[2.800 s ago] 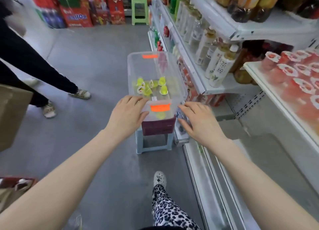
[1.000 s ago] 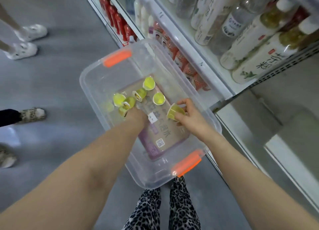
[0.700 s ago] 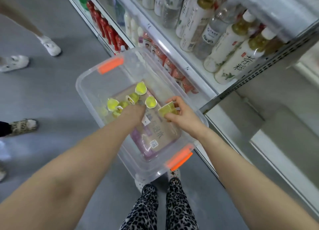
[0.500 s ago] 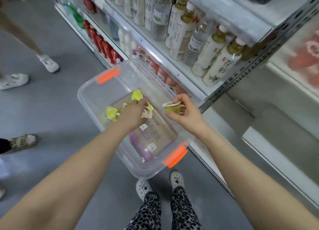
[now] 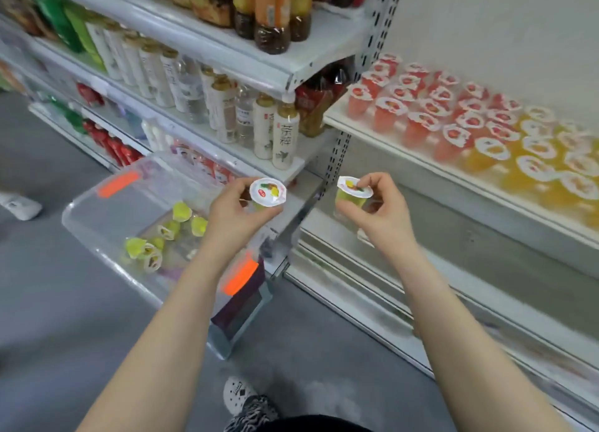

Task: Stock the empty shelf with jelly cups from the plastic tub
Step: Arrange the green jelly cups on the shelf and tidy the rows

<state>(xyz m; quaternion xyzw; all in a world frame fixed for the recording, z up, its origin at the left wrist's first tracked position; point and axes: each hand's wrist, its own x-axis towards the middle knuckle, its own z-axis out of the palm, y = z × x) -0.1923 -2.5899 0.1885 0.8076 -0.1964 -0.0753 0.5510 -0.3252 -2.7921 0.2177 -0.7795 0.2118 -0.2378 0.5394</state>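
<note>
Jelly cups point(image 5: 168, 234) in green lie loose in the plastic tub point(image 5: 97, 217) at nine o'clock, tipped on their sides in a small cluster. There look to be about seven, though blur makes the count unsure. The tub is clear with orange handles and sits on a grey stool point(image 5: 240, 321) whose leg shows at seven o'clock.

Two more cups are lifted out, one to each hand. The left hand point(image 5: 233, 217), just off centre toward nine o'clock, pinches the left cup point(image 5: 268, 191) by its wall between thumb and curled fingers, with the sealed lid facing up. The right hand point(image 5: 379, 214), just off centre toward three o'clock, pinches the right cup point(image 5: 354, 190) with fingertips on the far rim of the lid and the thumb low on the wall. The hands are apart and the two cups do not touch.

The empty shelf point(image 5: 470, 263) runs from the right hand out to four o'clock, a bare grey board. Directly above it, at two o'clock, the upper shelf point(image 5: 389, 151) carries red cups point(image 5: 418, 107) and, farther right, orange cups point(image 5: 544, 159) in rows. Bottles point(image 5: 223, 107) fill the racks at eleven o'clock. A white shoe point(image 5: 238, 392) shows at six o'clock.
</note>
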